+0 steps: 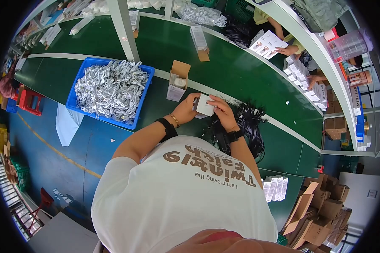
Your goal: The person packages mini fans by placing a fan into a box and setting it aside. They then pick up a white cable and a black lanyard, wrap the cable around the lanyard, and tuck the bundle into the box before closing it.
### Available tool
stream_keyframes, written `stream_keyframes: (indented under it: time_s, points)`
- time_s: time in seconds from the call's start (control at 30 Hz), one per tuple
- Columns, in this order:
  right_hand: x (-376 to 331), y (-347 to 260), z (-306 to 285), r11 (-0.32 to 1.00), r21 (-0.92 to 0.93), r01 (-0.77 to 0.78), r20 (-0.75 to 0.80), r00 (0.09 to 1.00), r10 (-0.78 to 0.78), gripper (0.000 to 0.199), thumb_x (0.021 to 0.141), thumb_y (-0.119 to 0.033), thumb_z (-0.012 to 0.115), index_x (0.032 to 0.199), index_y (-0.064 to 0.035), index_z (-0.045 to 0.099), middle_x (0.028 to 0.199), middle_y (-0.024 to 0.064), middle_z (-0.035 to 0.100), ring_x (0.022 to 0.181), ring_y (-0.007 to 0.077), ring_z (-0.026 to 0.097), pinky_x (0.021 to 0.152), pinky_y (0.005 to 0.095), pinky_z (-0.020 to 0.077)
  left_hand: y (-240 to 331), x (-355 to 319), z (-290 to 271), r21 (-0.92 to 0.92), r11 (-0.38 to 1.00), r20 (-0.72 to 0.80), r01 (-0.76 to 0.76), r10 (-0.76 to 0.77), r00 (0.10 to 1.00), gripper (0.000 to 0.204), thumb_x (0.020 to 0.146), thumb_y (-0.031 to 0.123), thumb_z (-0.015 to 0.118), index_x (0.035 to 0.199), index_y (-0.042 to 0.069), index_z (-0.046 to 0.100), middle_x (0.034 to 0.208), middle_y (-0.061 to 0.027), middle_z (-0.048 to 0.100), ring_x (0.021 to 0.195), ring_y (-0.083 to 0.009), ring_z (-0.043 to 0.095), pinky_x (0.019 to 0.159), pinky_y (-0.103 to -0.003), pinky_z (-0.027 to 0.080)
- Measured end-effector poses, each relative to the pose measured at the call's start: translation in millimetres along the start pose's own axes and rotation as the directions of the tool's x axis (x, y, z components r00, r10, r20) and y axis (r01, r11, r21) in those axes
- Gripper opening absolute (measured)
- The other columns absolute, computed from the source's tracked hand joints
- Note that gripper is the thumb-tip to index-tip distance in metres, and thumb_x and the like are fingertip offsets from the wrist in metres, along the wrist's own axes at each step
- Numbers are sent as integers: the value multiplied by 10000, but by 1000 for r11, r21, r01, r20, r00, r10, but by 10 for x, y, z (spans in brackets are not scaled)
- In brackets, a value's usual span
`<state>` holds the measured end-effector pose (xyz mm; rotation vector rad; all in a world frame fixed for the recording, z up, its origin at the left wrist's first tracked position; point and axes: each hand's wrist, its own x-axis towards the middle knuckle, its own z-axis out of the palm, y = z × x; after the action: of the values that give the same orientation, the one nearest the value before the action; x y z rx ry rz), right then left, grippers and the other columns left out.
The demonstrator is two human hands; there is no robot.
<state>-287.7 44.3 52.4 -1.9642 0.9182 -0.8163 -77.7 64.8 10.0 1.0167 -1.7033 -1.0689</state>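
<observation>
Two hands, left hand (185,110) & right hand (222,111), grip a small white box (204,105), probably cardboard, above black cords (245,126).

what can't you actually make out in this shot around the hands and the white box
- Head view: the underside of the small white box, covered by the left hand and right hand.
- Fingertips of both hands, tucked behind the box.
- Contents of the open cardboard carton: too small to identify.
- Part of the black cord pile, hidden by the right forearm.
- Single items in the blue bin: a tangle, too small to tell apart.
</observation>
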Motion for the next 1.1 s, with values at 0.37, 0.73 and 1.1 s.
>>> stream_keyframes:
  time_s: [0.37,0.73,1.1]
  points:
    - [71,-419,233,817,-559,138,-18,984,-178,410,778,-21,576,1178,-111,582,1246,75,547,1207,318,453,989,420,379,130,42,-22,130,991,12,-18,16,1000,708,731,-33,673,1326,71,304,1310,-147,386,1189,-308,447,932,-347,461]
    - [26,-368,127,794,-565,227,127,974,-189,450,775,-28,567,1214,-127,549,1294,75,507,1264,294,401,1025,451,341,80,-5,-44,126,991,25,-50,48,999,729,735,-33,668,1349,77,290,1327,-143,366,1201,-303,436,940,-360,457]
    - [-149,-391,427,659,-740,-130,-239,968,-78,652,697,-260,690,1283,-108,447,1400,148,336,1239,385,367,973,545,335,-112,193,116,415,903,-95,-114,167,981,698,734,38,697,1327,4,330,1261,-177,428,1154,-301,462,959,-373,410]
